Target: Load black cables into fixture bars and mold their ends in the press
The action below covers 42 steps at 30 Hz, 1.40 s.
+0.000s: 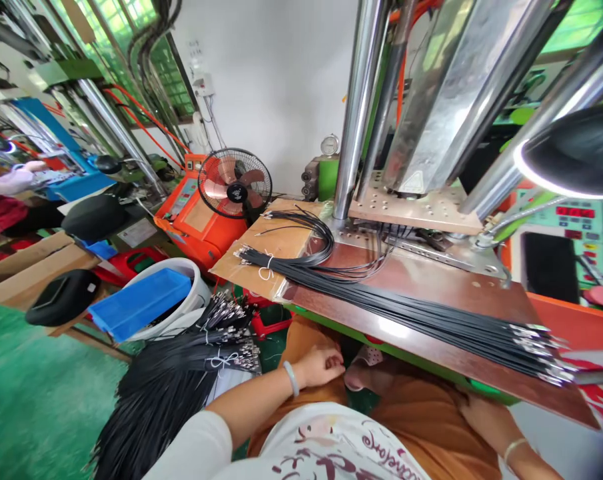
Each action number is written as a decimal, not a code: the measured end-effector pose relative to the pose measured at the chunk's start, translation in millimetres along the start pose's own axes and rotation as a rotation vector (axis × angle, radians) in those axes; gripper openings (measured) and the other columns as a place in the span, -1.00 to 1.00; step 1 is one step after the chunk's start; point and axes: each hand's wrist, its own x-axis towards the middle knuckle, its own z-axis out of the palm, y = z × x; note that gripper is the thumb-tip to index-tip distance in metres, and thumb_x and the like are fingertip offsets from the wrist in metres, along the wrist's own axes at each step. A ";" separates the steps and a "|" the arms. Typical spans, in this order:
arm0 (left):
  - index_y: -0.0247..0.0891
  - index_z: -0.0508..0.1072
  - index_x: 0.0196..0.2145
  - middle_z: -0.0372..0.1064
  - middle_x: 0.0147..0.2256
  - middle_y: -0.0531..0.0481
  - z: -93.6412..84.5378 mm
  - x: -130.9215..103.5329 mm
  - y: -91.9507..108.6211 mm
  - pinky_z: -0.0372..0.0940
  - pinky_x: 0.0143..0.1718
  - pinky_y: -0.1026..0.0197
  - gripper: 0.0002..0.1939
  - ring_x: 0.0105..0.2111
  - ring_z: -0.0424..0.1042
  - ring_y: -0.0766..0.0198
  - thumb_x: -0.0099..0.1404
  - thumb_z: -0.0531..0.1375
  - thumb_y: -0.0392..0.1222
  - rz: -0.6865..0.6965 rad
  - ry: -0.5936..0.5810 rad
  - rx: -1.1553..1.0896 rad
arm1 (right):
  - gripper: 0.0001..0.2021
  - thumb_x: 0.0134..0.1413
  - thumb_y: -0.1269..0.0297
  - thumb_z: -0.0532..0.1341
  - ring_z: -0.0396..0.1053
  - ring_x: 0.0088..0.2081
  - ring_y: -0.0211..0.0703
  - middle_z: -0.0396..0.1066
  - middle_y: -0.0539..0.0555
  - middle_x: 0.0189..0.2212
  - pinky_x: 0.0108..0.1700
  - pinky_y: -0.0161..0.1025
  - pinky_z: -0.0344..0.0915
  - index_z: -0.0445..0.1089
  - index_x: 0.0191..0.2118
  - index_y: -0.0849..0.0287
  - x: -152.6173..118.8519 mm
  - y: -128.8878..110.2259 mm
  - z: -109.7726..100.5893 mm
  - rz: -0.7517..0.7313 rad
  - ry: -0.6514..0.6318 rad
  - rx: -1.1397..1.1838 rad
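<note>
Head view showed the press (pixel 426 100) at the far side of the desk (pixel 446 283). A heap (pixel 166 387) of black cables lay left of the desk, near the bucket (pixel 197 280). On the desk, the bundle (pixel 381 300) lay flat, its long axis slanting from far left to near right, metal tips at both ends; looped cables (pixel 324 243) touched its far side. The left hand's (pixel 321 367) fingers were released, loosely curled; the right hand's (pixel 486 413) could not be told. The shirt's (pixel 331 433) lettering was not clearly legible.
</note>
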 end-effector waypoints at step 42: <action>-0.27 0.30 -0.56 0.22 -0.59 0.11 -60.1 218.7 244.8 0.12 -0.49 0.29 -0.66 -0.58 0.19 0.37 0.26 0.18 -0.02 -0.053 -0.810 0.438 | -0.82 0.06 0.18 0.29 0.41 -0.40 -0.19 0.42 0.02 -0.39 -0.27 -0.17 0.40 0.41 -0.24 0.13 97.6 -78.1 -166.3 -0.012 1.007 0.763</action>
